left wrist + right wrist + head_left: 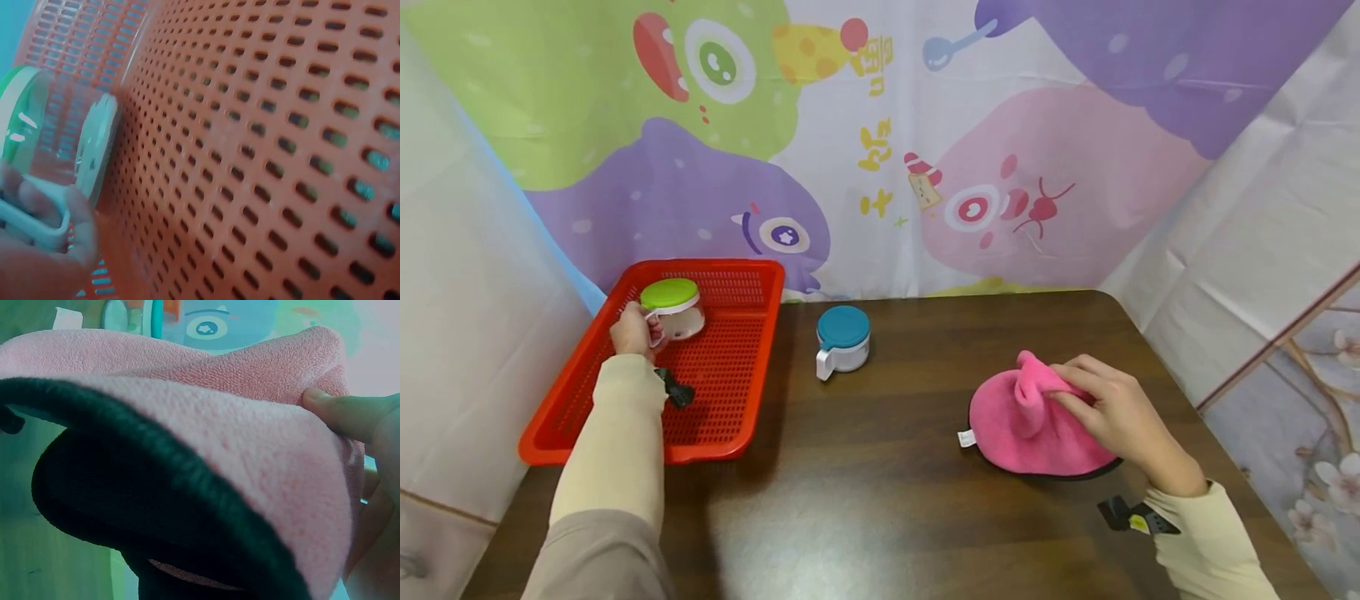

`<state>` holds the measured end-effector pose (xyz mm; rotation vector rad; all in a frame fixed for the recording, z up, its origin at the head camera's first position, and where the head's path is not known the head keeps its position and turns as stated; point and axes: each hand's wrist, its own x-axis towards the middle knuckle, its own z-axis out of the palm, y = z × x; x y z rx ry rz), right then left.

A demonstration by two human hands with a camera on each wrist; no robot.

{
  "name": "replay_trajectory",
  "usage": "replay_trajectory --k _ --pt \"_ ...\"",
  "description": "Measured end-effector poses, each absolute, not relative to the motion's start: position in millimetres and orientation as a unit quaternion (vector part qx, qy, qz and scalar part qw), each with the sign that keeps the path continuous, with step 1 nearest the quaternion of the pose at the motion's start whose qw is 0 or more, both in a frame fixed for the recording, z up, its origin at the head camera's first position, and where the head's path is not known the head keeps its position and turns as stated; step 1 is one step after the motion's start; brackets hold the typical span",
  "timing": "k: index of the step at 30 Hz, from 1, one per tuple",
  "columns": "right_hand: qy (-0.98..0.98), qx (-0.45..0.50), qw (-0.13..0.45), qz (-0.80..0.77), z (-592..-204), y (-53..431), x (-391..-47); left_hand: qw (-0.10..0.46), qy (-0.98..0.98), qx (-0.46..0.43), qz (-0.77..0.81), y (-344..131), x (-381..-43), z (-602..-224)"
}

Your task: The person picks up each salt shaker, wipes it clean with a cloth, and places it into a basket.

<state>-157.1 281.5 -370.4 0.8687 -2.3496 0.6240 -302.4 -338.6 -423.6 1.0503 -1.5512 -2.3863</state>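
In the head view, my left hand (634, 331) grips the white handle of a clear jar with a green lid (670, 293) inside the red basket (765, 350). The left wrist view shows fingers curled through that handle (59, 215), with the jar's base close to the basket floor; whether it touches is unclear. At the right, my right hand (1108, 408) pinches a fold of a pink plush cloth (1037, 425) with dark edging and a white tag. Close up, the thumb (350, 412) presses on the fuzzy pink fabric, and its dark edge hangs in front.
Between the basket and the cloth, a white jar with a blue lid (843, 327) stands on the brown wooden table (850, 492), its handle toward the front. A cartoon-printed curtain (880, 150) hangs along the table's back edge. Pale walls flank both sides.
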Motion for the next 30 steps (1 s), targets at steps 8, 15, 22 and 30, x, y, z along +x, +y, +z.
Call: replay_trajectory --k 8,15,22,30 --pt "-0.871 0.326 0.279 0.239 -372.8 280.5 -157.8 0.012 -0.527 0.320 -0.787 -345.8 -295.0 -418.3" --pt "-0.872 0.324 0.275 0.243 -373.1 279.0 -157.7 0.020 -0.500 0.344 -0.794 -347.2 -296.6 -417.6" --pt "-0.872 0.321 0.276 0.246 -374.3 279.2 -158.5 -0.014 -0.523 0.306 -0.795 -348.2 -292.2 -417.3" --pt "-0.873 0.319 0.278 0.243 -371.4 279.2 -159.2 -0.110 -0.559 0.231 -0.789 -342.2 -276.2 -398.9"
